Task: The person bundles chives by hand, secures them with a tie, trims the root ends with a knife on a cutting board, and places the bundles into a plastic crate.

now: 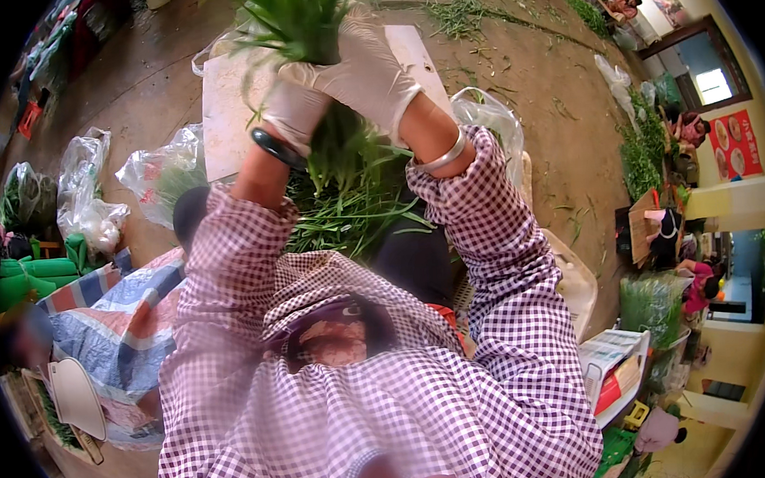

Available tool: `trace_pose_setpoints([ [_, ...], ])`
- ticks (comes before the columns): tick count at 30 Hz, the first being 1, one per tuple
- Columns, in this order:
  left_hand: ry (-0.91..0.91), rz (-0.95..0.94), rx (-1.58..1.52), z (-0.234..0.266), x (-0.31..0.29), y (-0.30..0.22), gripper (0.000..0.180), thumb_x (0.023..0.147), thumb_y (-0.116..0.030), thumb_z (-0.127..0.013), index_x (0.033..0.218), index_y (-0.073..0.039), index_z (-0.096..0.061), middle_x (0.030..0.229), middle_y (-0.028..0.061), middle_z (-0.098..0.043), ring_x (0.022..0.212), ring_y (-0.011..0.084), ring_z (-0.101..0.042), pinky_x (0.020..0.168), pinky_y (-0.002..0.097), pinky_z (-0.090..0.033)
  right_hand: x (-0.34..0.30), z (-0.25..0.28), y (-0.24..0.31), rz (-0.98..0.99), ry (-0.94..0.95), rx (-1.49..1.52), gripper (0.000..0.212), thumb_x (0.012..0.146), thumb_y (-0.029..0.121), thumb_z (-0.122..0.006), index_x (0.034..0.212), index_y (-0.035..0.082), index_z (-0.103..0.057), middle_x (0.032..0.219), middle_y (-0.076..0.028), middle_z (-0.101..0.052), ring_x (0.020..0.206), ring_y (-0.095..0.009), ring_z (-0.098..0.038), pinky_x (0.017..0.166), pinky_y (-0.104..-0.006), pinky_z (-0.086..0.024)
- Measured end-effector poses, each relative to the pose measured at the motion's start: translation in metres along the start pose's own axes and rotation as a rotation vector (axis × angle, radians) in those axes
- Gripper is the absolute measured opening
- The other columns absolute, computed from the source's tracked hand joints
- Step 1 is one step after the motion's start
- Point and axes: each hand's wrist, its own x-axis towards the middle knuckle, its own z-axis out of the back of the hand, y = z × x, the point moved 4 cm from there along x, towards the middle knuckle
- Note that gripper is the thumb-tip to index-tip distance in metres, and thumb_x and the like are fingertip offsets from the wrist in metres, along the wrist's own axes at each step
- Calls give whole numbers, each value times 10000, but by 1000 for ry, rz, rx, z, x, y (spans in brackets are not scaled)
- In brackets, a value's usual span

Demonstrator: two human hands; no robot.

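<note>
Raised in front of me is a bunch of garlic chives (294,16), its long thin leaves fanning out at the top and slightly blurred. My left hand (298,108), in a whitish glove with a dark bangle at the wrist, wraps around it lower down. Gripping it from the right, higher up, is my right hand (365,69), gloved too and wearing a silver bangle. Both sets of fingers are closed and partly hidden. Beneath my wrists lies a loose heap of long green leaves (337,220). Behind my hands stands a pale board (219,117).
Plastic bags with greens (164,169) stand on the floor to the left, near a striped tarp (132,302). Another clear bag (490,114) sits right of the board. Leaf scraps (461,15) litter the floor ahead. A white rack (618,369) is at the right; several people work farther off.
</note>
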Motion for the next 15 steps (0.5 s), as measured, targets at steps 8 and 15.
trace_pose_setpoints([
  [8,-222,617,-1177,123,-28,45,196,906,-76,-612,1097,-33,-606,950,84,-658,989,251,-627,1025,455,-459,-91,-20,-64,-284,306,229,163,851,190,-704,967,80,-730,894,-110,-714,849,-221,-677,800,-317,-537],
  [15,-381,649,-1348,193,-84,65,112,918,-69,-609,994,-3,-659,990,127,-701,1032,264,-646,989,399,-493,-145,-90,-16,2,213,320,284,795,11,-656,1046,134,-706,843,-59,-629,772,-216,-628,693,-316,-527],
])
